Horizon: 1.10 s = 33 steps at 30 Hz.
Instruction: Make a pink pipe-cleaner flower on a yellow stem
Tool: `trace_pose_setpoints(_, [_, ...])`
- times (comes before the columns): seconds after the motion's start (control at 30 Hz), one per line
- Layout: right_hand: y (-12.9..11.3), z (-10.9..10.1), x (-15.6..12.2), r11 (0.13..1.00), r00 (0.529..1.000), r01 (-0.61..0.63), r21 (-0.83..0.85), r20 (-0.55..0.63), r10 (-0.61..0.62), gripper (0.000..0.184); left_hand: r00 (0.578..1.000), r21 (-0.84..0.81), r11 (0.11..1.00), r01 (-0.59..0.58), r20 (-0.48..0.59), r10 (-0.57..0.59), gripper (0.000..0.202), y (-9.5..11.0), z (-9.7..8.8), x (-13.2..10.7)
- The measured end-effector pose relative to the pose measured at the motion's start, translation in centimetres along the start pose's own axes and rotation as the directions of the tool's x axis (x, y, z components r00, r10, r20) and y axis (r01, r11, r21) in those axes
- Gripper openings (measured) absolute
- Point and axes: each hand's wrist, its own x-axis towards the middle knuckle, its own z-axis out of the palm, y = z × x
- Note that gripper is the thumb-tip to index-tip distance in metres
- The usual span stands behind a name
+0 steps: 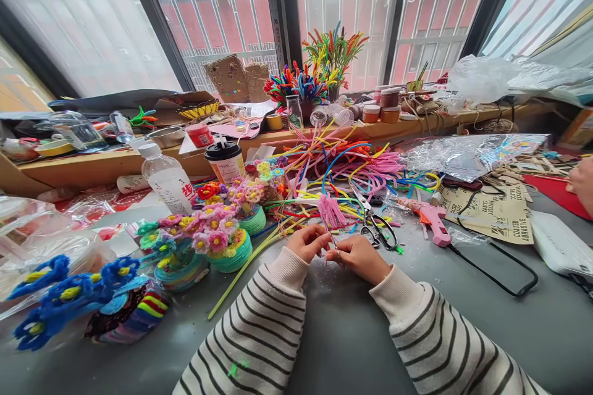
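My left hand (307,243) and my right hand (356,255) meet above the grey table, fingertips pinched close together. Between them is a thin pinkish pipe cleaner, mostly covered by the fingers. Just beyond the fingertips lies a bunch of short pink pipe cleaner pieces (330,211). A pair of scissors (376,222) with black handles rests to the right of it. Left of my hands stand small pots of pipe cleaner flowers, among them a pink flower pot (220,231). A pale green pipe cleaner stem (248,265) runs along the table beside my left wrist.
A heap of coloured pipe cleaners (343,163) lies ahead. To the right are a pink glue gun (433,222) with its black cable, sandpaper sheets (503,213) and a white box (563,244). A bottle (167,179) and lidded cup (225,162) stand left. Another person's hand (582,185) shows far right.
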Motion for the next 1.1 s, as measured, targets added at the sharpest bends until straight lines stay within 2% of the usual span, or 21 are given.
trace_pose_setpoints(0.3, [-0.18, -0.07, -0.11, 1.0, 0.999, 0.004, 0.013, 0.034, -0.004, 0.062, 1.0, -0.008, 1.0, -0.003, 0.006, 0.003, 0.038, -0.16, 0.19, -0.03])
trace_pose_setpoints(0.57, [-0.28, -0.14, 0.05, 1.0, 0.999, -0.026, 0.016, -0.02, 0.027, 0.057, 1.0, 0.017, 1.0, -0.01, -0.001, 0.01, 0.037, -0.08, 0.07, -0.07])
trace_pose_setpoints(0.8, [0.06, -0.22, -0.14, 1.0, 0.997, -0.021, 0.012, 0.07, 0.02, 0.061, 0.999, 0.01, 1.0, 0.026, 0.041, -0.027, 0.039, 0.25, 0.09, -0.19])
trace_pose_setpoints(0.93, [0.01, -0.34, -0.07, 0.999, 0.999, -0.028, 0.028, 0.046, 0.027, 0.059, 0.998, 0.003, 1.0, 0.028, 0.056, -0.028, 0.037, 0.29, 0.13, -0.26])
trace_pose_setpoints(1.1, [-0.17, -0.37, 0.01, 0.999, 0.999, -0.04, 0.032, -0.009, 0.041, 0.055, 1.0, -0.017, 1.0, -0.017, 0.005, 0.017, 0.032, 0.0, 0.31, -0.46])
